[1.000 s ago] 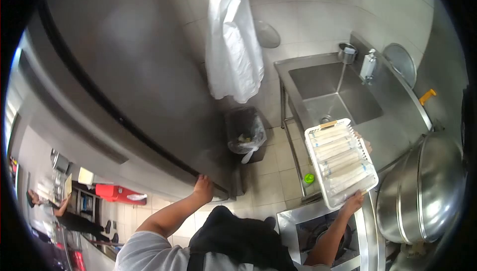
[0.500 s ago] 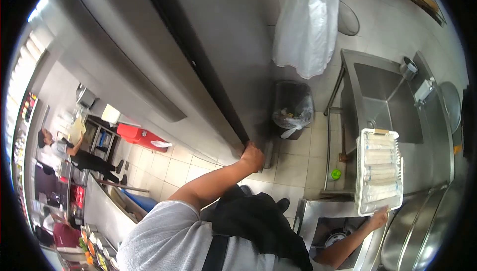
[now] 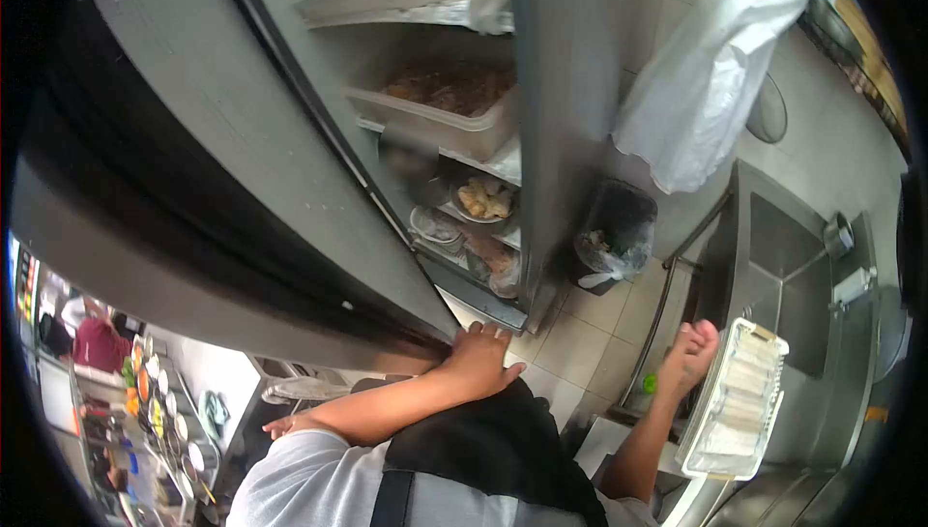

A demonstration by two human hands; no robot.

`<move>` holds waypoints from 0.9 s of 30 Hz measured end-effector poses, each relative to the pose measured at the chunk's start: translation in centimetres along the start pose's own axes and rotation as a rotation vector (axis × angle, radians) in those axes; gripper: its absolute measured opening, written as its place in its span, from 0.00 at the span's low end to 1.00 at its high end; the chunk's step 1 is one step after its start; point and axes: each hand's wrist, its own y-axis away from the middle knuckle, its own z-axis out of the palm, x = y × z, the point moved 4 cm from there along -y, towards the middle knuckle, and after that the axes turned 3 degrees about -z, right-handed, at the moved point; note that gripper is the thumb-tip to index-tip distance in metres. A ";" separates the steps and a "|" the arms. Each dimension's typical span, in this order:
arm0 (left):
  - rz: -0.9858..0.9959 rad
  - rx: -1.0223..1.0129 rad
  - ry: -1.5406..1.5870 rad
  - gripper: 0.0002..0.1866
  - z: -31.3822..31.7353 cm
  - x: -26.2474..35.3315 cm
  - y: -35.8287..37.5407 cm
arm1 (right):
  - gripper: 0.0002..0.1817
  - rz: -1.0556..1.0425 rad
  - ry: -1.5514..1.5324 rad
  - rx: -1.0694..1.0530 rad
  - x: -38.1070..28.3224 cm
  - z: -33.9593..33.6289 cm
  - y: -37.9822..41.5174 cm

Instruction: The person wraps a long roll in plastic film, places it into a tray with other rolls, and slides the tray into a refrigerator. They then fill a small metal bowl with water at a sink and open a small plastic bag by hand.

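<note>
The grey fridge door (image 3: 280,208) stands open, and my left hand (image 3: 478,358) rests on its lower edge with the fingers spread and the thumb apart. Inside the fridge, a plastic tub (image 3: 445,121) of brownish food sits on a shelf above a bowl of pale yellow pieces (image 3: 485,200) and some wrapped items. My right hand (image 3: 691,353) is raised beside the white basket (image 3: 739,401) of rolled white bundles, its fingers curled; whether it touches the basket or holds anything is hidden.
A steel sink (image 3: 793,285) stands at the right, with a lined bin (image 3: 619,237) left of it. White plastic sheeting (image 3: 715,73) hangs above the bin. At the lower left are a counter with food containers (image 3: 159,392) and a person in dark red (image 3: 100,345).
The fridge door has swung open, showing the shelves. My left hand has moved down slightly with it. My right hand has left the basket's lower end and risen to its left side.
</note>
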 end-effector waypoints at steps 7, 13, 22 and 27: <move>-0.198 -0.032 0.104 0.30 -1.6 -3.1 5.5 | 0.16 -0.129 -0.172 -0.404 -5.1 10.7 3.2; -0.313 0.088 0.214 0.26 -2.4 -5.9 7.4 | 0.15 -0.066 -0.133 -0.397 -3.6 11.7 2.4; -0.446 -0.037 0.728 0.25 5.3 -10.2 3.8 | 0.15 -0.056 0.283 0.044 0.4 -3.4 -3.4; -0.432 -0.031 0.731 0.21 11.1 -15.6 4.6 | 0.17 -0.284 0.720 0.478 2.9 -16.4 0.5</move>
